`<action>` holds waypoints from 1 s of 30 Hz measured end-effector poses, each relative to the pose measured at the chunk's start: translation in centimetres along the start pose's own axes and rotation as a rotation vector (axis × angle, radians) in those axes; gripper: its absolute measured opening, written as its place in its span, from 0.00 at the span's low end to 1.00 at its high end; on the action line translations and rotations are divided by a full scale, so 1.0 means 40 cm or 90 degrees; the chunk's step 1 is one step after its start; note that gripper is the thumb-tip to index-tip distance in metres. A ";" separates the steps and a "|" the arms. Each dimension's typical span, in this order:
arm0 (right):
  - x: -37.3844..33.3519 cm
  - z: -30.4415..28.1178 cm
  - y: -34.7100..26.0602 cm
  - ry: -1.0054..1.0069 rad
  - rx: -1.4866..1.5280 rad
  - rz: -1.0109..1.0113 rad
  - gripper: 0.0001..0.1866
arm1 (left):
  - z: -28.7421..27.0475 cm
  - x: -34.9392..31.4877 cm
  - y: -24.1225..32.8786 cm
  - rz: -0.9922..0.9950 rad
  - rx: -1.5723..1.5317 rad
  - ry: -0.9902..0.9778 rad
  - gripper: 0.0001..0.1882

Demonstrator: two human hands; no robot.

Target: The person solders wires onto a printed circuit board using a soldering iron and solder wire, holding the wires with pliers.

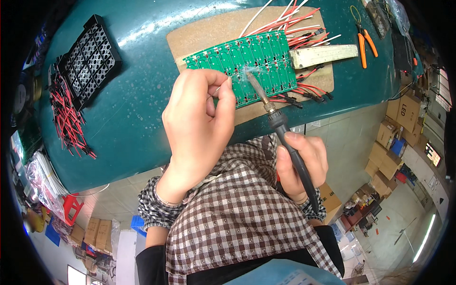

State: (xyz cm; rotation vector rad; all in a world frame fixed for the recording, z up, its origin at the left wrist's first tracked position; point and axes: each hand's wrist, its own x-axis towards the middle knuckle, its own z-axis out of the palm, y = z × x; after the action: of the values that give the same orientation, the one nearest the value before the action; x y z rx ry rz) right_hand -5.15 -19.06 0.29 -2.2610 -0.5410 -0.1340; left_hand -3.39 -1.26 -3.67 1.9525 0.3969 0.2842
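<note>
A green circuit board panel (pixel 266 51) lies on a brown board (pixel 187 40) on the teal table. My right hand (pixel 304 161) grips a soldering iron (pixel 281 124) by its black handle. The iron's tip meets the middle of the panel, where a wisp of smoke rises. Over the panel's left part my left hand (pixel 202 111) is closed in a pinch on a thin wire, probably solder (pixel 216 90); its far end is hard to make out. Red and white wires (pixel 294 23) stick out from the panel's far edge, and red wires (pixel 313 90) from its right end.
A pale tapered block (pixel 325 56) rests against the panel's right end. Orange-handled pliers (pixel 365 47) lie beyond it. A black perforated tray (pixel 90 61) stands at the left beside a bundle of red wires (pixel 71 123). Cardboard boxes (pixel 403 114) are stacked on the floor at right.
</note>
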 end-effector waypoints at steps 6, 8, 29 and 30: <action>0.000 -0.002 -0.002 -0.009 -0.007 -0.001 0.16 | 0.005 0.003 0.002 0.030 0.045 -0.028 0.06; 0.000 -0.002 -0.001 -0.010 -0.008 -0.005 0.16 | -0.001 0.002 0.011 0.010 0.047 -0.038 0.06; -0.021 -0.035 0.013 -0.011 0.037 0.068 0.18 | -0.024 0.005 0.014 0.005 -0.007 -0.042 0.04; -0.015 -0.033 0.012 -0.009 0.020 0.042 0.18 | -0.017 0.005 0.008 0.016 -0.008 -0.029 0.04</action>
State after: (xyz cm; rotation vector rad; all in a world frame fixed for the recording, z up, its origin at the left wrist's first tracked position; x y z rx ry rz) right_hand -5.38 -20.52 0.70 -2.2473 -0.4725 -0.0756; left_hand -3.40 -0.73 -3.12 1.9490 0.3398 0.2583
